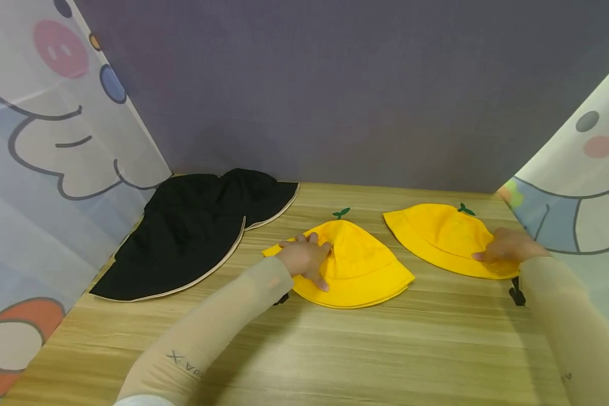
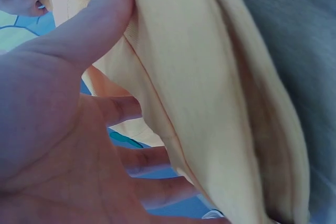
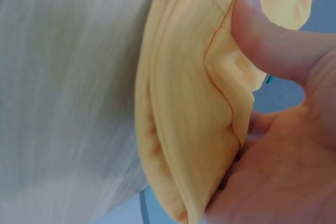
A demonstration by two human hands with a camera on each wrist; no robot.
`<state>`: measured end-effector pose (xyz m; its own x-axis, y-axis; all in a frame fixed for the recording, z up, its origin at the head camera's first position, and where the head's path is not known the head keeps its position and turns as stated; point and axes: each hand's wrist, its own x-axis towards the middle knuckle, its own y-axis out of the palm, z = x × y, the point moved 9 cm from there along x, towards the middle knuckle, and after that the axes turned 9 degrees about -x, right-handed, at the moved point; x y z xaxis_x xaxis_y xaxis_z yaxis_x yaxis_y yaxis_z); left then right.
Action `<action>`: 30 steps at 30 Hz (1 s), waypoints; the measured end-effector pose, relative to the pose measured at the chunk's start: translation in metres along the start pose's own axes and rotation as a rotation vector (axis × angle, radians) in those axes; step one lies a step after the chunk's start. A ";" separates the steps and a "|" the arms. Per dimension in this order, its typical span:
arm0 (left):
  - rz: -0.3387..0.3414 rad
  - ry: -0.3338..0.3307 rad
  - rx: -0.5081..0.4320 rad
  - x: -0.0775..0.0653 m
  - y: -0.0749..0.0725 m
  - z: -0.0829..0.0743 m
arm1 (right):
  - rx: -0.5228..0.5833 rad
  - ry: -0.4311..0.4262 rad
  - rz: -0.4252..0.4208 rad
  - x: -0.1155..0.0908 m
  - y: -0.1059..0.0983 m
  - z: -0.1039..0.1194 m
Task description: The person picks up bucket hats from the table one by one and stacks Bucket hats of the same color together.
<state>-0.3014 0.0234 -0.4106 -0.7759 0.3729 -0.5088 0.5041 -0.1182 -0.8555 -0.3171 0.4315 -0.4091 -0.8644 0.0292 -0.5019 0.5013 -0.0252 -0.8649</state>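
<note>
A yellow bucket hat (image 1: 360, 259) with a green sprout on top lies in the middle of the table, its brim edge doubled. My left hand (image 1: 307, 260) rests on its left side, fingers spread. In the left wrist view, the thumb lies along the hat (image 2: 178, 77) while fairly straight fingers (image 2: 152, 158) reach past its far side. Farther right lies a second yellow bucket hat (image 1: 436, 234), also sprouted. My right hand (image 1: 507, 246) holds its right end. The right wrist view shows the thumb on the dented cloth (image 3: 194, 93), with the other fingers partly hidden behind.
Black hats (image 1: 182, 237) with pale brim edges overlap at the back left of the wooden table (image 1: 365, 355). A dark grey panel (image 1: 335, 90) stands behind. Cartoon-printed sheets (image 1: 20, 169) flank both sides. Small black pieces (image 1: 517, 293) show beside the wrists.
</note>
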 end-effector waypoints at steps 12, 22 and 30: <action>-0.012 0.035 0.009 -0.001 -0.006 -0.002 | 0.014 -0.059 -0.005 0.003 0.008 0.001; -0.041 -0.032 0.073 -0.011 -0.038 -0.027 | 0.002 -0.036 0.028 0.000 0.004 0.012; -0.206 0.132 -0.068 0.013 -0.083 -0.078 | 0.029 -0.063 0.014 -0.003 -0.003 0.017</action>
<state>-0.3237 0.1104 -0.3393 -0.8107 0.5004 -0.3039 0.3685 0.0328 -0.9291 -0.3168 0.4142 -0.4050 -0.8587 -0.0340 -0.5114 0.5125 -0.0539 -0.8570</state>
